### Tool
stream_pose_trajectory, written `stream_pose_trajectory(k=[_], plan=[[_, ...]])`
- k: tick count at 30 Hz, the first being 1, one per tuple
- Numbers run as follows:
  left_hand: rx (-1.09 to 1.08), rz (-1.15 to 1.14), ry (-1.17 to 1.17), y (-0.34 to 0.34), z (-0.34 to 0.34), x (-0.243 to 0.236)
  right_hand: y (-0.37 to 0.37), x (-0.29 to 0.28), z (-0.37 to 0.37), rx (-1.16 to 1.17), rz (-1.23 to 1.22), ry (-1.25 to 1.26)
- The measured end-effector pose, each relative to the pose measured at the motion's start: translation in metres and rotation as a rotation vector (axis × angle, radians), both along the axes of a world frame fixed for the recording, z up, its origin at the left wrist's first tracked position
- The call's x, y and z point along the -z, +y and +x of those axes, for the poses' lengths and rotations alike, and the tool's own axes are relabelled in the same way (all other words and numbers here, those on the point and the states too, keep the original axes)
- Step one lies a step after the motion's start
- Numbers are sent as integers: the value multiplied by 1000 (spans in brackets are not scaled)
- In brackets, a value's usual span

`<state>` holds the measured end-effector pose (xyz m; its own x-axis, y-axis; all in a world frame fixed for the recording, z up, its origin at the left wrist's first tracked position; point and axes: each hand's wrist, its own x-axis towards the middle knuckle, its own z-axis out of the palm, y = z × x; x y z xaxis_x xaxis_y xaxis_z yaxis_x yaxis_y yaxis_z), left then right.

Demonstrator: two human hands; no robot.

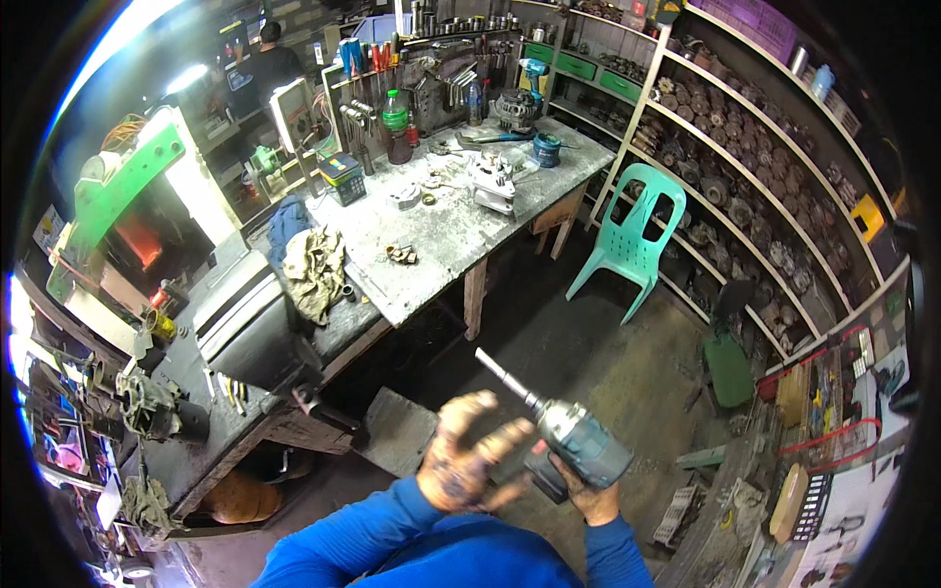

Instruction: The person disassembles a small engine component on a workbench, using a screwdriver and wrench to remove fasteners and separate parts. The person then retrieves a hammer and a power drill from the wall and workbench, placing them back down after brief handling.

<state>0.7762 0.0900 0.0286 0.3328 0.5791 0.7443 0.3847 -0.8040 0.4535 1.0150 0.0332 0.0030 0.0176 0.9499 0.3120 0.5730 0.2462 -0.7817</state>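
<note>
My right hand point(592, 502) is wrapped round the grip of a teal and black cordless impact wrench point(590, 446). A long silver extension with a socket point(507, 376) sticks out of its nose, angled up and left over the floor. Just left of the tool is my left hand point(463, 463), dark with grease, its fingers spread and slightly blurred. Nothing shows in that hand, and its fingertips are close to the tool's front. The battery end point(549, 474) shows between the two hands.
Ahead stands a worn workbench point(377, 260) with an alternator point(517, 110), a metal housing point(492, 184), a bottle point(395, 127) and loose parts. A large grey vise point(245, 328) and rags point(314, 274) are left. A green chair point(637, 230) stands before loaded shelves point(745, 186). A person point(271, 67) is far back.
</note>
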Motion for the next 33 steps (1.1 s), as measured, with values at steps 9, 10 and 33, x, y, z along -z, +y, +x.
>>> stream_pose_trajectory(k=[9,10,33], plan=[[-384,-611,390,185,-56,102,260,-4,16,-185,117,114],[-368,-569,399,197,-66,109,297,-5,12,-211,161,45],[-1592,-1687,-175,114,-22,286,682,-16,-87,-1299,15,51]])
